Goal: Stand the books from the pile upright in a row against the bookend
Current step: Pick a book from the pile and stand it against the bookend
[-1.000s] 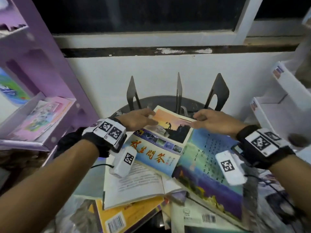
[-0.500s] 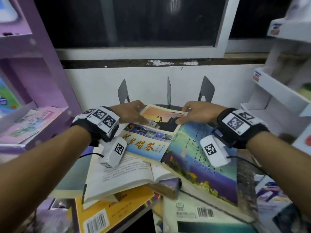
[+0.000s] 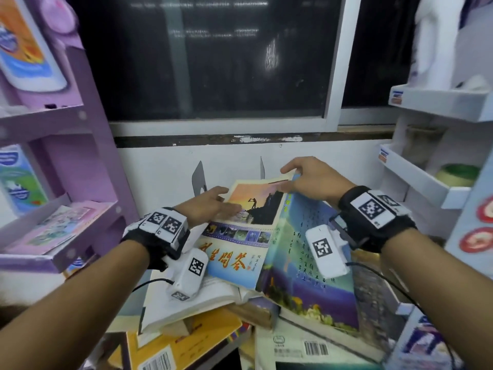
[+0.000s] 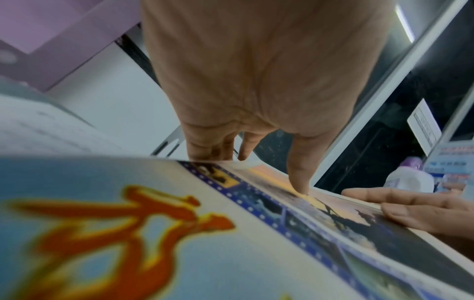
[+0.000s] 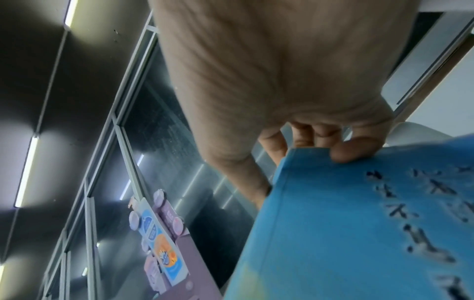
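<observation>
Open book (image 3: 269, 236) gripped between both hands (image 3: 312, 180)

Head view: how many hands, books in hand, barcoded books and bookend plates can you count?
Hands: 2 (left hand, right hand)
Books in hand: 2 (sunset book, blue book)
Barcoded books: 2 (orange book, white book)
Bookend plates in view: 2 (left plate, right plate)
Total: 8

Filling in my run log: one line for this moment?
phase: lifting | left hand: grips sunset-cover book | right hand: grips blue book | bookend: no books
</observation>
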The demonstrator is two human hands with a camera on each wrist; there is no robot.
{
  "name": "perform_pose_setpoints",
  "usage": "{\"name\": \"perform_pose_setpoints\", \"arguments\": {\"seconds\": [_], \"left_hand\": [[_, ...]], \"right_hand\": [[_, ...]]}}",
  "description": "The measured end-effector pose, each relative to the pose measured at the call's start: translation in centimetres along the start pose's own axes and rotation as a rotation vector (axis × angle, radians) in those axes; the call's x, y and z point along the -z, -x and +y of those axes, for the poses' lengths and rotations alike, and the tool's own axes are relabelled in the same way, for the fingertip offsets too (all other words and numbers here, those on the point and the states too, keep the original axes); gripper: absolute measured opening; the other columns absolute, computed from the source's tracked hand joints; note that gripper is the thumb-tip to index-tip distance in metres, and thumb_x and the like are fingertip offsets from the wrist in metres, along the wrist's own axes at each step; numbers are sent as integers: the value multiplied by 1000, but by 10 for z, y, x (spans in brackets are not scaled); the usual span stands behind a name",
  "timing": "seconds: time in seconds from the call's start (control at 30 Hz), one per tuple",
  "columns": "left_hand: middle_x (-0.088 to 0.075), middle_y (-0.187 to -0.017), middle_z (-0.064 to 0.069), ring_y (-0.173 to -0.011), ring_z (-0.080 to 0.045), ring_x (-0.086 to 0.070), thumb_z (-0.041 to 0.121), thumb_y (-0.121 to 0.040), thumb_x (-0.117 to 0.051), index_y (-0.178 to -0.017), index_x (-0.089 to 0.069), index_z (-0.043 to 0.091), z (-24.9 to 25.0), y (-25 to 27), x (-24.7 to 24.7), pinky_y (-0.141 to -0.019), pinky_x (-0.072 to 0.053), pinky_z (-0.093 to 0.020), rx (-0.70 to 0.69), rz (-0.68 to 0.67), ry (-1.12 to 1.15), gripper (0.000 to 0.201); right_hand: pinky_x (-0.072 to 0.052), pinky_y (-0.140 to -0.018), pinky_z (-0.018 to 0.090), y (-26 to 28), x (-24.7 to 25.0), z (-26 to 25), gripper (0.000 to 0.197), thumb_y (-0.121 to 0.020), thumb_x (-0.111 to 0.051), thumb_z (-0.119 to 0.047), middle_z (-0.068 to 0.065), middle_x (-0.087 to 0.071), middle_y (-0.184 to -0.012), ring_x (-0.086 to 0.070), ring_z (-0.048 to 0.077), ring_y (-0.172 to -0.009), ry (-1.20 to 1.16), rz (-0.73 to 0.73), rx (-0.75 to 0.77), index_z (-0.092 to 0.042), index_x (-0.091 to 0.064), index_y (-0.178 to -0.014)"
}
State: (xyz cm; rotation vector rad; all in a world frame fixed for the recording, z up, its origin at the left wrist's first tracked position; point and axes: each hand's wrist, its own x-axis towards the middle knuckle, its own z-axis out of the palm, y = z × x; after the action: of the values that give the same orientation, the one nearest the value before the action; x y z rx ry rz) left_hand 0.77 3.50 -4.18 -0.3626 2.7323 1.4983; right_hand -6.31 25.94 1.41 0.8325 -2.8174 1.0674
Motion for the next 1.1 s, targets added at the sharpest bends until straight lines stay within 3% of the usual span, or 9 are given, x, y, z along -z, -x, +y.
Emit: {"name": "perform_pose_setpoints", "arguments": {"seconds": [0.13, 0.27, 0.43, 0.53, 0.63, 0.77, 0.9, 1.0, 1.1], "left_hand": [[-66, -118, -11, -106, -31, -65, 33, -81, -73, -134, -45, 13, 4, 5, -9, -98, -49, -49, -33, -14, 233, 63], [-65, -121, -13, -105, -31, -66, 20, -88, -66, -134, -45, 12, 8, 13, -11, -91, -53, -45, -78, -8, 410, 51], [-68, -115, -14, -94, -28, -69, 14, -89, -62, -132, -38, 11, 17, 26, -1, -78, -55, -42, -190, 4, 649, 49], [-69, -110, -13, -89, -26, -69, 13, -93, -57, -133, -36, 13, 23, 34, 6, -73, -55, -42, -274, 33, 752, 45], [-68, -109, -15, -89, -25, -69, 9, -95, -52, -134, -34, 12, 26, 38, 11, -69, -57, -38, -370, 91, 840, 43], [-68, -110, -17, -92, -25, -68, 4, -96, -48, -136, -33, 13, 23, 40, 17, -72, -57, -37, -459, 125, 957, 43], [-63, -119, -21, -96, -27, -67, 2, -96, -45, -129, -36, 15, 22, 43, 23, -77, -58, -39, -526, 148, 1007, 36], [-63, -120, -20, -99, -29, -66, 1, -97, -43, -126, -37, 15, 20, 44, 25, -79, -57, -39, -535, 161, 990, 33], [-65, -115, -16, -97, -27, -67, 1, -97, -44, -124, -37, 16, 17, 43, 25, -77, -57, -38, -532, 190, 956, 32]], "right_hand": [[-33, -77, 21, 5, 3, -17, 34, -82, -72, -23, -4, -48, -107, -49, 14, -106, 23, 109, 69, -20, -64, -116], [-35, -82, 23, 10, 8, -35, 30, -83, -70, -19, -1, -47, -111, -48, 15, -109, 42, 173, 139, -25, -66, -112], [-35, -74, 21, 19, 19, -56, 23, -81, -70, -18, -1, -55, -110, -51, 13, -102, -29, 272, 278, -29, -67, -101], [-32, -67, 10, 26, 23, -69, 20, -82, -71, -22, -2, -51, -104, -49, 10, -94, -50, 326, 340, -29, -66, -100], [-33, -70, 5, 31, 24, -79, 18, -80, -74, -24, -2, -54, -104, -52, 8, -94, -83, 379, 395, -29, -66, -96], [-43, -80, 18, 34, 16, -88, 27, -78, -75, -23, -2, -51, -109, -53, 11, -97, -116, 362, 381, -29, -61, -100], [-50, -76, 23, 37, 6, -89, 45, -76, -76, -23, -5, -59, -106, -57, 10, -94, -204, 304, 341, -26, -54, -115], [-53, -71, 23, 39, 2, -89, 49, -76, -78, -21, -12, -61, -99, -60, 7, -86, -240, 248, 313, -27, -51, -116], [-51, -69, 20, 40, 2, -90, 46, -77, -79, -19, -10, -58, -107, -57, 10, -92, -195, 244, 339, -27, -55, -116]]}}
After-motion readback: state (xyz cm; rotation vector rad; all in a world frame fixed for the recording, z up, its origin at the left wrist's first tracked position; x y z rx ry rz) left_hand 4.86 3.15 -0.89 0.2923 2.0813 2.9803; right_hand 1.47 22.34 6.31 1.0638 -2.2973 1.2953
